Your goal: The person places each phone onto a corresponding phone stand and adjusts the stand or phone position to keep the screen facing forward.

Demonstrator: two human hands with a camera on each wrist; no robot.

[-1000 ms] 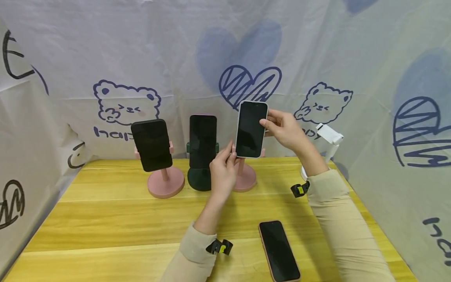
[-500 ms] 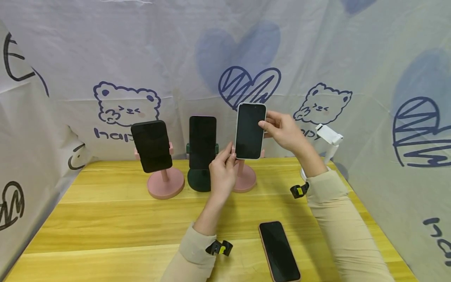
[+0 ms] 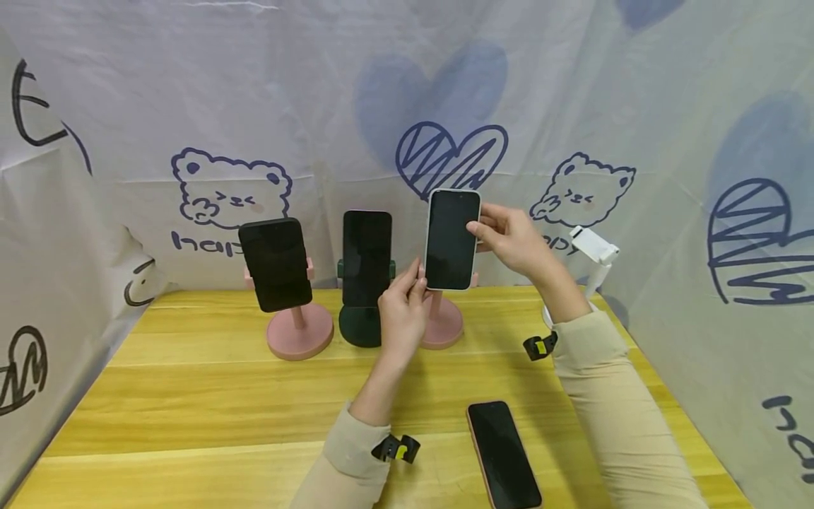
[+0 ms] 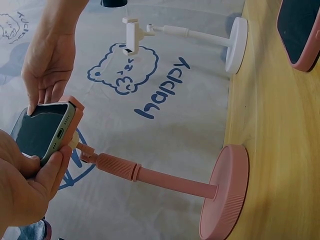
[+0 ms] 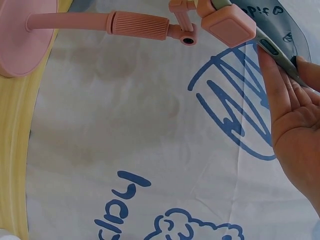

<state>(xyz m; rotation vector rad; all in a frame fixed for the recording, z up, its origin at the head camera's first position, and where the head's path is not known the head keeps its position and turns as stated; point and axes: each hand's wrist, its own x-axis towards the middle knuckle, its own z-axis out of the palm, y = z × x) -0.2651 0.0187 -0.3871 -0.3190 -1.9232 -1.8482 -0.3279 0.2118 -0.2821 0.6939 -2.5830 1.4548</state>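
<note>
A smartphone (image 3: 451, 240) with a pale rim stands upright, screen facing me, in the clamp of a pink phone stand (image 3: 443, 325). My right hand (image 3: 516, 239) pinches its right edge, thumb over the screen and fingers behind. At the lower left corner, my left hand (image 3: 403, 314) grips the same phone; the left wrist view has its thumb at the screen edge and fingertips underneath, near the clamp. A pink clamp jaw lies against the phone's side in the right wrist view, where the stand's ribbed collar (image 5: 139, 25) also shows. The clamp's back is hidden in the head view.
Left of it, a black phone (image 3: 275, 265) sits tilted in another pink stand (image 3: 299, 331). Between them, a dark green stand (image 3: 360, 325) bears a phone (image 3: 367, 258). A white stand (image 3: 595, 245) is at right. A pink-cased phone (image 3: 504, 452) lies on the wooden table (image 3: 210, 403).
The phone and right hand shift very slightly left and down at first, then stay nearly still. Both hands keep their hold; the whole head view drifts a little.
</note>
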